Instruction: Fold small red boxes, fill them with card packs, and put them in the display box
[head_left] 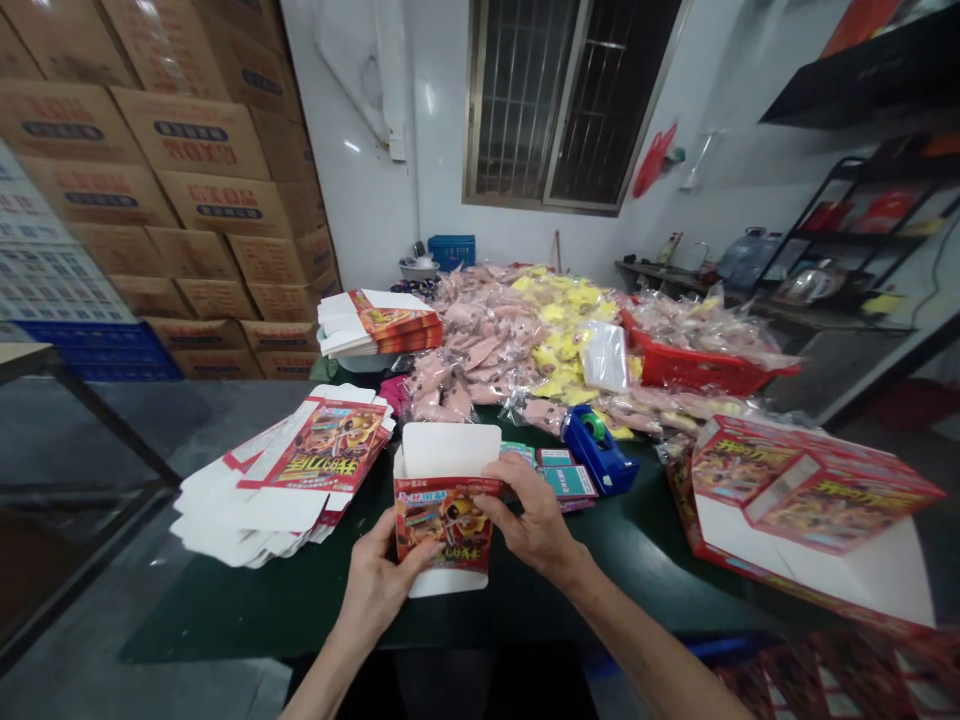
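I hold a small red printed carton (444, 525) upright over the dark green table (615, 545), its white top flap standing open. My left hand (379, 585) grips its lower left side, thumb on the front. My right hand (536, 520) pinches its upper right edge. A fanned stack of flat unfolded cartons (289, 470) lies just left of it. Small teal cards (566, 478) lie right behind my right hand.
A blue tape dispenser (596, 445) sits beyond the cards. Pink and yellow bagged items (517, 340) heap the table's far side, with a red basket (694, 370). Display boxes of folded cartons (802, 500) stand at right. More flat cartons (379, 322) lie farther back; cardboard boxes (165, 190) line the left wall.
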